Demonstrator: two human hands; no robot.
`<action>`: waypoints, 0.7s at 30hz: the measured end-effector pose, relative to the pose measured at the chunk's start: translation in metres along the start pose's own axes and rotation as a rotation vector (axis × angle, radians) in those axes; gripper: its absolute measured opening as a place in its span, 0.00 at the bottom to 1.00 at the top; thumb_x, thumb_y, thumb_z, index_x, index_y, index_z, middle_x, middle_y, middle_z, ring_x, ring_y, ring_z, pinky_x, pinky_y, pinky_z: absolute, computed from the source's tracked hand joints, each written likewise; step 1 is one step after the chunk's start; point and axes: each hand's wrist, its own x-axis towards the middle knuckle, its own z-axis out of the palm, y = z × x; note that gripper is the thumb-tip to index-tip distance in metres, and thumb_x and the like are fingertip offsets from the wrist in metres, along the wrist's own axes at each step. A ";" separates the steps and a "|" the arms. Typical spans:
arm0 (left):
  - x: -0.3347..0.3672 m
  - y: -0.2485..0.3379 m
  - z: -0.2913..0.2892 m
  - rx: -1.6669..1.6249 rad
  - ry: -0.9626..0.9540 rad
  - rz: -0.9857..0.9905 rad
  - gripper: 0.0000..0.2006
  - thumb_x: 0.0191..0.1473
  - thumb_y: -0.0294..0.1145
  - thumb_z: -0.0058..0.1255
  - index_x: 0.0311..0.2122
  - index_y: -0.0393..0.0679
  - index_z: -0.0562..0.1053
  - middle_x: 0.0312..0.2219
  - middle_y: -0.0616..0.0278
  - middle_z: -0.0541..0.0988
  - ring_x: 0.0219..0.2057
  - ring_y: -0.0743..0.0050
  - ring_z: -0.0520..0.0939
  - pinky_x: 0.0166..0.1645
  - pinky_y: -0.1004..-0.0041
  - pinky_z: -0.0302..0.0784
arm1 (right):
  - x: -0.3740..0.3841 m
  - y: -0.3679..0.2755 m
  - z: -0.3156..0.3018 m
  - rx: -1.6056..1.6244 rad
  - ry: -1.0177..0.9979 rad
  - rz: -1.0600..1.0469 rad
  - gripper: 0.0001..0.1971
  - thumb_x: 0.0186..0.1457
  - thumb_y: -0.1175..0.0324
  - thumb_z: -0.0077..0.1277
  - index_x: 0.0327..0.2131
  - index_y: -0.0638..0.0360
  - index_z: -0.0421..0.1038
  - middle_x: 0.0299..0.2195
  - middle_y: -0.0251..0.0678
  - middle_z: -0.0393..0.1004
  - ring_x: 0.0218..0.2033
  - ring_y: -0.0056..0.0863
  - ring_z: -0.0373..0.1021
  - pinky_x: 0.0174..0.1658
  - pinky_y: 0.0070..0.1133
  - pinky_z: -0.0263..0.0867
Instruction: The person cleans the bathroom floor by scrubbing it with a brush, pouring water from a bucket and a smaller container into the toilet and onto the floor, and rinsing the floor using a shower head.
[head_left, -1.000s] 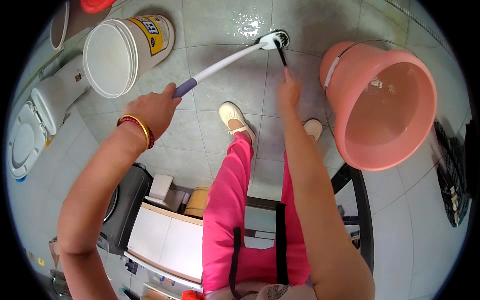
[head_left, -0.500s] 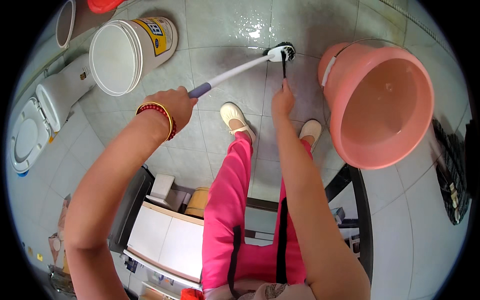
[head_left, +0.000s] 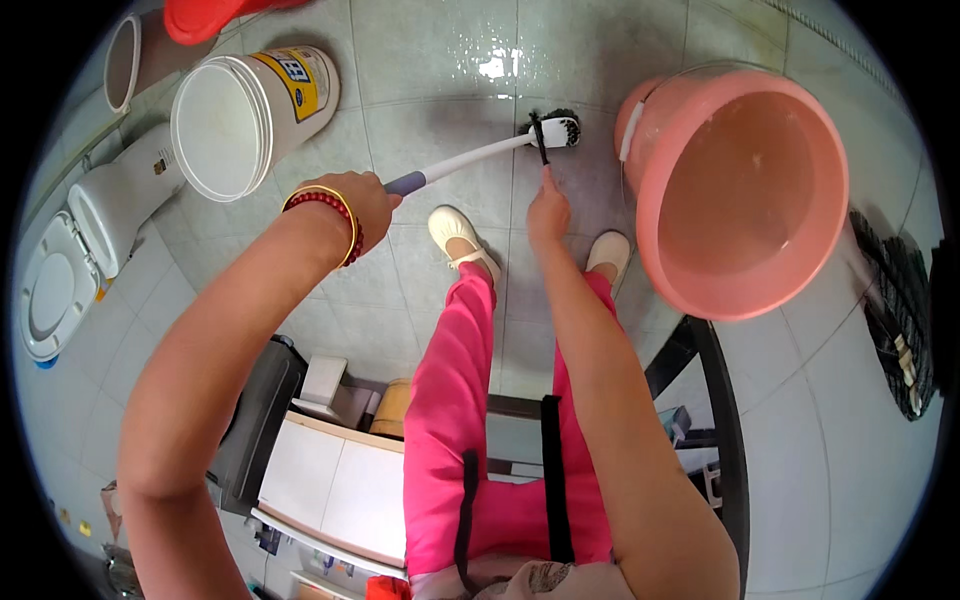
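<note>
My left hand (head_left: 352,205), wearing a gold bangle and a red bead bracelet, is closed round the purple-grey grip of a long-handled scrub brush (head_left: 470,158). Its white head with black bristles is just above or on the grey tiled floor; which of the two I cannot tell. My right hand (head_left: 549,210) pinches a small thin black brush (head_left: 541,138). That brush's upper end lies across the white head, near where the pole joins it. To the right of my right hand, a pink bucket (head_left: 648,215) tilts toward the view with cloudy liquid inside.
A white bucket (head_left: 262,130) with a yellow label stands at the left, beside a toilet (head_left: 58,285). Farther back are a red basin (head_left: 195,20) and a grey bin (head_left: 122,65). Water glistens on the floor tiles (head_left: 430,45). A dark mop-like bundle (head_left: 900,330) lies far right.
The small black brush has shifted left across the white head, toward the pole. The scrub brush's head has come slightly nearer to me. Both hands keep their grip, and the view has shifted a little.
</note>
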 end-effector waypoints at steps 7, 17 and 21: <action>0.010 0.008 -0.002 0.014 0.005 0.028 0.20 0.54 0.44 0.28 0.33 0.36 0.66 0.26 0.51 0.74 0.29 0.55 0.75 0.34 0.63 0.69 | 0.007 0.056 -0.030 -0.113 -0.027 0.011 0.22 0.45 0.75 0.38 0.46 0.47 0.62 0.26 0.52 0.68 0.26 0.42 0.66 0.29 0.31 0.60; -0.016 -0.007 0.009 -0.182 -0.101 -0.014 0.22 0.55 0.43 0.26 0.37 0.33 0.66 0.22 0.55 0.72 0.20 0.64 0.75 0.23 0.69 0.71 | 0.011 -0.011 -0.010 0.120 -0.007 0.083 0.22 0.45 0.74 0.36 0.46 0.47 0.61 0.27 0.46 0.69 0.29 0.43 0.67 0.33 0.35 0.61; -0.014 -0.005 0.009 -0.361 -0.126 -0.044 0.23 0.55 0.45 0.25 0.37 0.33 0.65 0.23 0.54 0.69 0.14 0.67 0.71 0.20 0.72 0.70 | 0.012 -0.036 -0.002 0.103 -0.133 0.188 0.20 0.45 0.73 0.36 0.45 0.47 0.63 0.30 0.46 0.70 0.32 0.43 0.67 0.35 0.34 0.62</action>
